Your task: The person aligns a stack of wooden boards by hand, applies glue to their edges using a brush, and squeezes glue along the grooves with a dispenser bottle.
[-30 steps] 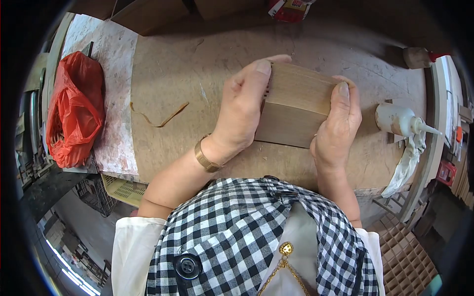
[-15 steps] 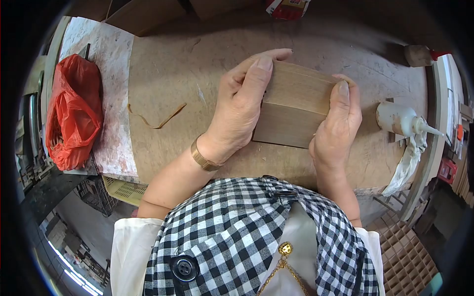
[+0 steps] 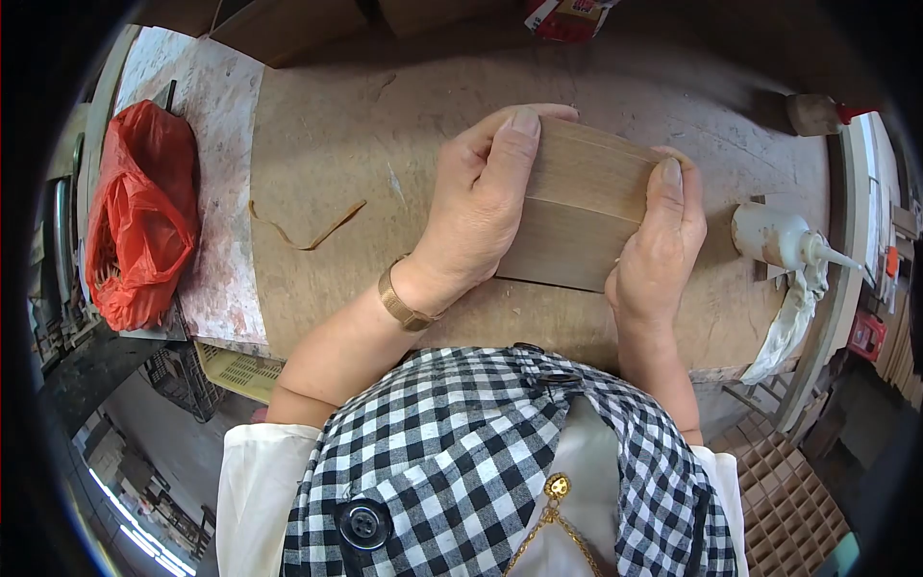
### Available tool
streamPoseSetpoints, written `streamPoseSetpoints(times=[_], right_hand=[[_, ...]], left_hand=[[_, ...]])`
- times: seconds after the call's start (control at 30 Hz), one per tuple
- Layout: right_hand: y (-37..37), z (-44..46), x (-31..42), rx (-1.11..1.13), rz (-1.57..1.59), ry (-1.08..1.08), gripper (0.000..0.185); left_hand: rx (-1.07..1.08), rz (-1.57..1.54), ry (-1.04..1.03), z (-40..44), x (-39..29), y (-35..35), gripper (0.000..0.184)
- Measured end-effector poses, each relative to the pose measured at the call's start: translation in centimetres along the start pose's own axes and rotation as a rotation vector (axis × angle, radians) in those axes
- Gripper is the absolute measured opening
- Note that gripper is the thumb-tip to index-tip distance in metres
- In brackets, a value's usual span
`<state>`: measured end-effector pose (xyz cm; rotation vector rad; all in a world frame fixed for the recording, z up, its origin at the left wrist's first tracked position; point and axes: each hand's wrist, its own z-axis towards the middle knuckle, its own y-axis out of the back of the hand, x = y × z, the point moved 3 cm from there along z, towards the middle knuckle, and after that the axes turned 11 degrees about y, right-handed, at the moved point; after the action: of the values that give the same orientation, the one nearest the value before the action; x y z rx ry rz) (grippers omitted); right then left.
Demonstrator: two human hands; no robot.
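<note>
A brown wooden box (image 3: 577,207) is held between my two hands above the worktable, slightly tilted, with two faces showing and a seam between them. My left hand (image 3: 481,197) grips its left side, thumb along the upper left edge and fingers round the far side. On the right side, my right hand (image 3: 661,236) wraps round the edge, with the thumb on the upper right corner. The undersides of the box and most fingertips are hidden.
On the worktable (image 3: 327,298) lie a thin brown strip (image 3: 310,246), a red plastic bag (image 3: 144,212) at left, a white glue bottle (image 3: 774,234) and a crumpled cloth (image 3: 790,322) at right. A red packet (image 3: 567,19) and a red-tipped bottle (image 3: 815,113) stand farther back.
My left hand has shifted slightly right over the left edge of the box, covering more of it. My right hand and the box have barely moved.
</note>
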<state>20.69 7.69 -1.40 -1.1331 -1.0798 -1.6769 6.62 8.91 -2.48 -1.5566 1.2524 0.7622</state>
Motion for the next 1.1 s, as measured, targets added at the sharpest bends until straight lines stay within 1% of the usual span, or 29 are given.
streamPoseSetpoints(times=[0.07,0.37,0.4,0.57,0.7,0.9,1.1], right_hand=[[-0.1,0.1,0.0,-0.004,0.006,-0.004,0.023],[-0.1,0.4,0.2,-0.017,0.015,-0.101,0.023],[-0.1,0.5,0.2,-0.024,0.020,-0.084,0.023],[0.0,0.4,0.2,-0.015,-0.023,-0.024,0.023],[-0.1,0.1,-0.1,-0.043,0.036,-0.012,0.021],[0.0,0.0,0.0,-0.021,0.023,-0.065,0.020],[-0.2,0.3,-0.2,-0.025,0.011,-0.021,0.019]], left_hand=[[-0.004,0.013,-0.016,0.1,-0.2,0.0,0.033],[0.003,0.069,0.064,0.5,-0.6,0.1,0.033],[0.010,0.071,0.047,0.5,-0.8,0.0,0.033],[-0.014,-0.017,0.089,-0.1,-0.5,-0.2,0.034],[-0.024,0.033,-0.055,-0.7,-0.4,-0.2,0.031],[-0.072,-0.001,0.040,-1.6,0.6,-0.2,0.031],[-0.062,-0.031,0.005,-1.1,1.0,-0.3,0.030]])
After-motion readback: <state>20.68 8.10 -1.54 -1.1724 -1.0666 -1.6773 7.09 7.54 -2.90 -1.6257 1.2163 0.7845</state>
